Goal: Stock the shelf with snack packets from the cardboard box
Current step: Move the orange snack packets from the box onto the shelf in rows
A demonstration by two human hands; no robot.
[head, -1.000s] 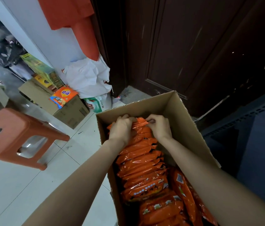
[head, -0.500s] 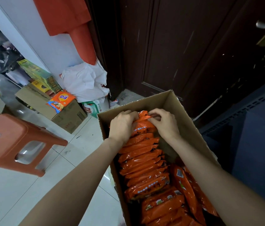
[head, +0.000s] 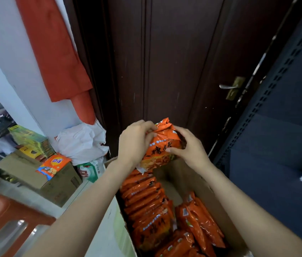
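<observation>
Snack packets (head: 150,204), glossy orange plastic with crinkled edges, stand on edge in a tight row along the left side of an open cardboard box (head: 189,184) at the bottom of the view; more packets lean loosely at the box's right. Plain brown cardboard shows on the inside at the far end. Above that far end, both hands hold a small bunch of orange packets (head: 163,145) clear of the row. The left hand (head: 134,143) wraps the bunch's left side, fingers curled over the top and thumb on its front face. The right hand (head: 189,145) cups the right side, fingers curled behind and thumb pressing the front. Bare forearms reach in from the bottom corners.

To the right, level with the hands, stands a dark blue metal shelf (head: 276,127) with perforated uprights; one packet edge shows at its far right. At lower left is a red plastic stool (head: 1,219) on pale floor tiles. Farther left sits a closed brown carton (head: 35,175) topped with an orange pouch (head: 53,164), beside a crumpled white plastic bag (head: 83,141). Behind everything rises a dark brown wooden door (head: 174,62) with a metal lever handle (head: 229,86), and a red cloth (head: 53,52) hangs on the white wall.
</observation>
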